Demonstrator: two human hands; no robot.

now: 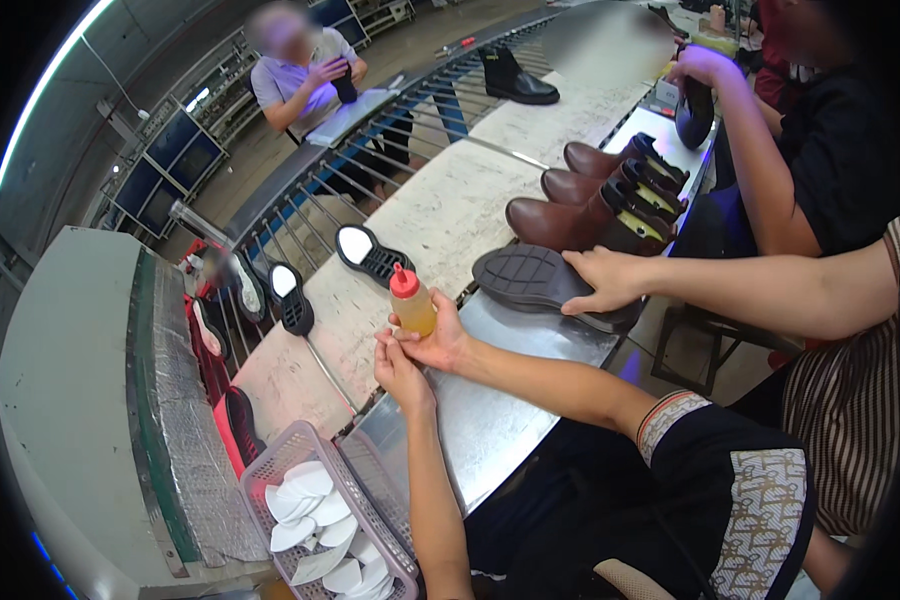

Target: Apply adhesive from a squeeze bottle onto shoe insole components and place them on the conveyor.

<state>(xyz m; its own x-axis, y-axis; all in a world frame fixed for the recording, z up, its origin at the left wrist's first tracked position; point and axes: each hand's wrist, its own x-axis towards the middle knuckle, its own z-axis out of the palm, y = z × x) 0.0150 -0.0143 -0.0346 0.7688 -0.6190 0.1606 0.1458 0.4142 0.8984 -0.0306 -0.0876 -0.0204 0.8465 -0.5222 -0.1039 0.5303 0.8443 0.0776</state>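
My right hand (448, 338) is wrapped round a squeeze bottle (414, 312) with a red nozzle cap and yellowish liquid inside. Close against it, my left hand (402, 378) is closed, its fingertips pinched by the right fingers; whatever they hold, if anything, is too small to make out. Beyond the bottle, a black shoe sole (378, 262) with a white heel pad lies on the pale conveyor belt. A second black sole (291, 298) with a white pad lies to its left. Below my hands is a shiny metal ledge (490, 420).
A lilac basket (315, 435) of white pads (315, 505) stands at lower left. At right, a co-worker's hand (610, 280) rests on a dark sole (530, 275), near brown boots (550, 220). A black boot (518, 80) stands farther along. Another person (305, 85) sits across the rollers.
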